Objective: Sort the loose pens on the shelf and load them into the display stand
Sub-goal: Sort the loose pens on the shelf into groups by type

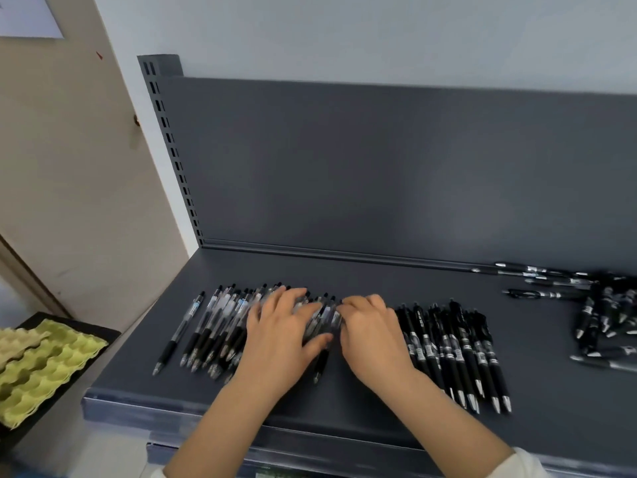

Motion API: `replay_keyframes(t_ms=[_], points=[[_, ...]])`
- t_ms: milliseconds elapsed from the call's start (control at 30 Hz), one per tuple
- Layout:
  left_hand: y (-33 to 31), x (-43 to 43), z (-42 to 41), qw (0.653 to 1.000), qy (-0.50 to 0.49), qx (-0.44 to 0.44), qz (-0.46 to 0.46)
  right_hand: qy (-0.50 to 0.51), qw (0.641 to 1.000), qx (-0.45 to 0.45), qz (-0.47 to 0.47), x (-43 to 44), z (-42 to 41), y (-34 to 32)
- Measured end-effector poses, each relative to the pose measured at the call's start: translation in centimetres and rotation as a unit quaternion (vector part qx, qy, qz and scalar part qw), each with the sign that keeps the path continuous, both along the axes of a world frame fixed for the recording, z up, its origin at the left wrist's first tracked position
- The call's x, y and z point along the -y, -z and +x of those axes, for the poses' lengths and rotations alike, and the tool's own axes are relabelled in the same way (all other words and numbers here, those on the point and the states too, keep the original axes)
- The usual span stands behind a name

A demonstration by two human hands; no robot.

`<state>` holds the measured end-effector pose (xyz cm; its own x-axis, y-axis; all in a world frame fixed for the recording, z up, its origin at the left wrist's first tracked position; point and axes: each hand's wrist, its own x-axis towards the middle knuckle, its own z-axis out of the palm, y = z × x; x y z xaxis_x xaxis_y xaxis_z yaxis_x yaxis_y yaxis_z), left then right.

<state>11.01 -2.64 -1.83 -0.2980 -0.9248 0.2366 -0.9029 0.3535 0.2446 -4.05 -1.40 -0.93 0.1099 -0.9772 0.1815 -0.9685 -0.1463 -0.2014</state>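
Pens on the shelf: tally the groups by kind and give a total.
Clear-barrelled row: 1
Black-barrelled row: 1
Unsorted heap: 1
Total: 3 groups
Single pens are too blurred to count, and some lie under the left hand and right hand.

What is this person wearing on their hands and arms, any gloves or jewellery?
No gloves: the left hand and right hand are bare, with no ring or watch visible. Both forearms are uncovered; a white sleeve edge shows on the right arm at the picture's bottom.
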Motion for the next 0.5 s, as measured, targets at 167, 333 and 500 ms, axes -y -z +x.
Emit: replay_keyframes(t_ms=[167, 333, 500], points=[[0.5, -0.3, -2.3, 0.997, 0.038, 0.058, -0.027, 0.017, 0.990, -0.110, 0.086, -0.1, -2.3, 1.6], [0.5, -0.4, -4.3, 0.995, 0.066, 0.062, -0.036, 0.041, 0.994, -0.073, 0.071, -0.6, -4.8, 2.2], [0.6, -0.6, -6.8, 0.990, 0.114, -0.080, -0.004, 0.019, 0.998, 0.005, 0.066, -0.7, -6.7, 1.9]])
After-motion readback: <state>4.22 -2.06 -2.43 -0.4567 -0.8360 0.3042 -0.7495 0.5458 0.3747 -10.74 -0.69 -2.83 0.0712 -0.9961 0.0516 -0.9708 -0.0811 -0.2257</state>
